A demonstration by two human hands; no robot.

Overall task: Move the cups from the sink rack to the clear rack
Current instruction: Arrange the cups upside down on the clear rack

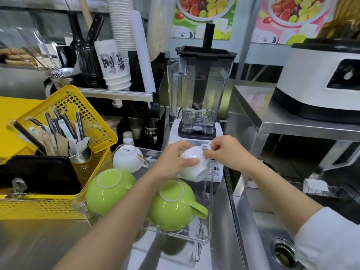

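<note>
A white cup [191, 166] hangs tilted, mouth down, over the far right corner of the clear rack [206, 217]. My left hand [172, 162] grips its body and my right hand [226, 152] pinches its handle. In the clear rack lie two green cups upside down, one at the left [109, 190] and one at the right [173, 205] with its handle pointing right. Behind them another white cup [126, 158] rests upside down. The sink rack is not visible as such; a dark sink basin [282, 252] lies at the lower right.
A blender [200, 90] stands just behind the clear rack. To the left sits a yellow basket [58, 205] holding a steel cup with utensils [79, 152] and a black tray [39, 172]. A steel shelf with a white machine [319, 80] rises at the right.
</note>
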